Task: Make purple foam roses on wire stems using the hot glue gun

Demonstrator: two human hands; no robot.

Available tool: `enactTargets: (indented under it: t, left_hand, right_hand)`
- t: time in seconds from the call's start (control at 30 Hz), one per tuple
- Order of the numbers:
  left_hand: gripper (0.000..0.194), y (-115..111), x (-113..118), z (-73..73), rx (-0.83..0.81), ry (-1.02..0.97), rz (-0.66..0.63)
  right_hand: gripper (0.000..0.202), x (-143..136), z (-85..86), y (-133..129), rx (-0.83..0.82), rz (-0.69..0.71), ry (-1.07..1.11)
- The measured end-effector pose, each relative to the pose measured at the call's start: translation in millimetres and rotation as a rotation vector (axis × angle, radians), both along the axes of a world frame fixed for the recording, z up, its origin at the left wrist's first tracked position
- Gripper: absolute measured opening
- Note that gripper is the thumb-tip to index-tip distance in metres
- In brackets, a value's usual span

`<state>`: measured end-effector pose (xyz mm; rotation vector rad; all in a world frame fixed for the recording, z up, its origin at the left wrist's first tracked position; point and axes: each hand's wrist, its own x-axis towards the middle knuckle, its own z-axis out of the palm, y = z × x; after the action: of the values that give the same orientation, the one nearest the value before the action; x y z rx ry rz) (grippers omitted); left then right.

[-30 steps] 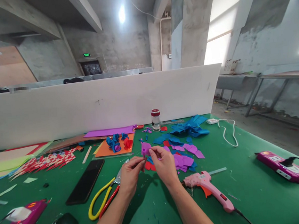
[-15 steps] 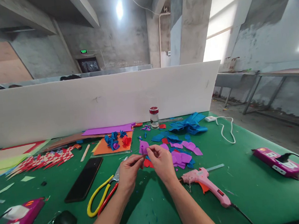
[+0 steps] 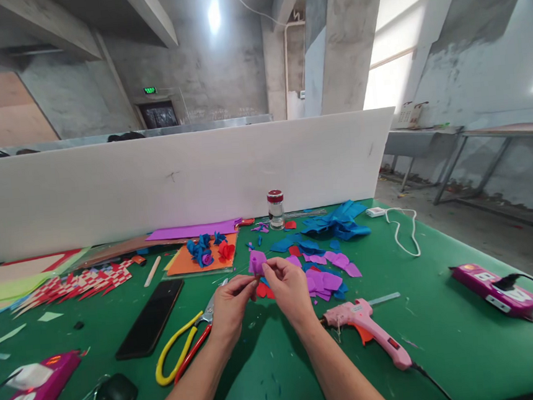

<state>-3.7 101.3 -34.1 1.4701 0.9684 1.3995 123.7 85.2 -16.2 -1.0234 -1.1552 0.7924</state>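
Between my hands is a small purple paper flower (image 3: 256, 262), its petal curled upright over the fingertips. My left hand (image 3: 231, 302) is closed in a pinch at the flower's base, where a thin stem seems to be, mostly hidden by the fingers. My right hand (image 3: 287, 286) pinches the lower right side of the purple paper. Cut purple paper petals (image 3: 324, 282) lie just right of my right hand, with red paper pieces (image 3: 264, 291) behind the fingers. Pliers (image 3: 179, 351) with yellow and red handles rest beside my left wrist.
A pink glue gun (image 3: 368, 328) lies right of my right forearm. A black phone (image 3: 150, 319) is at the left. Finished paper flowers (image 3: 200, 250) sit on orange sheets. A red-lidded jar (image 3: 275, 210) stands before the white board (image 3: 176, 183). Blue crepe paper (image 3: 336, 222) lies behind.
Both hands stay almost in place, still pinching the purple flower. The purple petal has turned slightly; otherwise the view has only shifted a little.
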Motion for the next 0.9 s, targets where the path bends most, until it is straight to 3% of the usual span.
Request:
enactTargets:
  t: [0.9]
  left_hand:
    - [0.010, 1.6, 1.3, -0.7, -0.011, -0.017, 0.008]
  right_hand:
    - [0.020, -0.1, -1.5, 0.6, 0.021, 0.020, -0.016]
